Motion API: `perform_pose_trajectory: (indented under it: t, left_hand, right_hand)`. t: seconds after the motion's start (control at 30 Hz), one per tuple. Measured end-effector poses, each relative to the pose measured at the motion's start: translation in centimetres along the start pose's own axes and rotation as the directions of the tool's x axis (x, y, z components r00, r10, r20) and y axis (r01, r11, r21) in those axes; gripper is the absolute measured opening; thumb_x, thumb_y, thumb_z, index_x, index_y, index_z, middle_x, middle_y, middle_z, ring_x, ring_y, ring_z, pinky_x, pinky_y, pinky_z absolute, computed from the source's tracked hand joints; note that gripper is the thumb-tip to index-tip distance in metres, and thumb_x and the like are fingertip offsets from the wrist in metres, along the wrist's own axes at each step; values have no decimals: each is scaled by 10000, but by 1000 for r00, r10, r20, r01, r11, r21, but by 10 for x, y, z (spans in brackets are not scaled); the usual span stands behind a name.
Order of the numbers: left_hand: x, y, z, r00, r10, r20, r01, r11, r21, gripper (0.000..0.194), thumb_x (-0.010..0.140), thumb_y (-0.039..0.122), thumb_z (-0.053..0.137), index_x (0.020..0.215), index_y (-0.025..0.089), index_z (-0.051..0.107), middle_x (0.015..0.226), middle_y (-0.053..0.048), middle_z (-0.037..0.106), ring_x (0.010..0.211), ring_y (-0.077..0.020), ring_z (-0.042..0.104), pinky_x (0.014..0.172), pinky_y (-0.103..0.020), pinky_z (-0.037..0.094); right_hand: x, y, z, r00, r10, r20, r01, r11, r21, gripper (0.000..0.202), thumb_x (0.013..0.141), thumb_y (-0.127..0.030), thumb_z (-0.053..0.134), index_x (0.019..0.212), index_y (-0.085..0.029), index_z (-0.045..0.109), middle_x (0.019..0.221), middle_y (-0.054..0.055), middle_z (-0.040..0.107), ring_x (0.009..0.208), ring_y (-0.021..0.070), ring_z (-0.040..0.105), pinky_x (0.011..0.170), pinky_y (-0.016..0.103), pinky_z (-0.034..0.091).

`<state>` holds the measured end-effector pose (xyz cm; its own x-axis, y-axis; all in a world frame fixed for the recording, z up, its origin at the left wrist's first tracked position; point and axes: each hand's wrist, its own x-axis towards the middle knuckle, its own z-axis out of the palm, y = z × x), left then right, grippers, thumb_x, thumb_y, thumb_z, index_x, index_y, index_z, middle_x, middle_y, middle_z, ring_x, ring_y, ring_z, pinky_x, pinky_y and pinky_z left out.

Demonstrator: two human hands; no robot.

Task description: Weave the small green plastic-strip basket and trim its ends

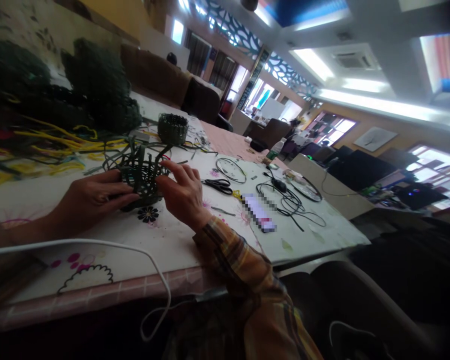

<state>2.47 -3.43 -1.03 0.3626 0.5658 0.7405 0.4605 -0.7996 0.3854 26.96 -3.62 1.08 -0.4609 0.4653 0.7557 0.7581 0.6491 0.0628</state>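
A small dark green basket (pixel 141 172), woven from flat strips with loose ends standing up, rests on the patterned tablecloth (pixel 180 240). On its left side my left hand (pixel 101 192) grips the basket wall between thumb and fingers. My right hand (pixel 182 190) pinches at the right rim, where a strip (pixel 165 152) rises between thumb and forefinger. Behind stands another dark woven basket (pixel 173 129) with a tighter weave. Black-handled scissors (pixel 219 186) lie to the right of my right hand.
Yellow and green strips (pixel 56 145) and dark bundles (pixel 93 90) cover the left back. Coiled black cable (pixel 285 197), a pixelated phone-like object (pixel 258 212) and a bottle (pixel 275 150) lie or stand to the right. A white cord (pixel 150 252) crosses the near edge.
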Motion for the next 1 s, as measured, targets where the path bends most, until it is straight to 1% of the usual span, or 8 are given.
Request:
perform_pose_trajectory:
  t: [0.2, 0.37, 0.5, 0.6, 0.7, 0.8, 0.9, 1.0]
  left_hand:
    - [1, 1, 5, 990, -121, -75, 114, 989, -93, 340, 913, 574, 707, 908, 262, 841, 825, 1, 671, 728, -122, 626, 663, -220, 495]
    - [4, 5, 5, 980, -180, -88, 172, 981, -92, 350, 887, 586, 717, 896, 260, 846, 787, 1, 662, 709, -133, 621, 641, -234, 492]
    - [3, 7, 8, 988, -130, -86, 120, 987, -109, 271, 887, 520, 738, 907, 274, 849, 799, 1, 682, 712, -136, 629, 648, -241, 505]
    - [2, 6, 10, 996, -54, -77, 44, 991, -127, 219, 898, 482, 744, 933, 294, 849, 815, 1, 691, 719, -136, 637, 652, -241, 519]
    - [1, 4, 10, 997, -17, -71, 9, 994, -112, 217, 900, 493, 747, 937, 304, 849, 833, 4, 700, 719, -131, 638, 653, -235, 520]
    - [3, 3, 9, 998, -6, -68, -1, 995, -98, 235, 888, 521, 759, 919, 305, 847, 833, 10, 704, 707, -123, 630, 650, -232, 514]
    - [5, 4, 9, 996, -42, -84, 33, 994, -103, 256, 884, 539, 758, 904, 298, 844, 793, 12, 677, 695, -122, 610, 606, -230, 480]
    - [6, 4, 11, 989, -103, -106, 93, 991, -94, 297, 889, 564, 740, 884, 284, 840, 755, 16, 642, 677, -122, 584, 584, -234, 451]
  right_hand:
    - [5, -5, -8, 981, 181, 66, -186, 980, 65, 168, 982, -233, 567, 872, -194, 689, 1335, 116, 666, 1139, 254, 590, 1024, 420, 409]
    - [8, -6, -14, 963, 255, 83, -267, 946, 185, 197, 932, -151, 521, 922, -179, 716, 1321, 105, 660, 1134, 232, 609, 1001, 393, 423]
    - [11, -10, -18, 914, 354, 197, -392, 896, 208, 276, 900, -112, 525, 1025, -194, 756, 1358, 84, 640, 1204, 259, 581, 1060, 429, 419]
    - [11, -12, -14, 901, 375, 218, -429, 847, 315, 195, 920, -162, 592, 987, -207, 770, 1398, 74, 631, 1301, 269, 544, 1152, 446, 385]
    - [9, -11, -7, 903, 386, 189, -421, 703, 573, 95, 921, -278, 705, 895, -209, 764, 1370, 75, 652, 1322, 235, 565, 1185, 395, 387]
    - [7, -10, -2, 885, 434, 170, -391, 493, 777, 233, 881, -338, 765, 713, -197, 685, 1301, 78, 687, 1268, 220, 604, 1153, 367, 425]
    - [7, -12, 0, 835, 515, 191, -391, 312, 866, 332, 855, -343, 771, 612, -200, 595, 1239, 70, 717, 1213, 220, 621, 1125, 379, 443]
    - [7, -16, 3, 758, 609, 235, -404, 155, 902, 350, 805, -347, 786, 568, -204, 572, 1166, 53, 739, 1176, 218, 621, 1104, 383, 455]
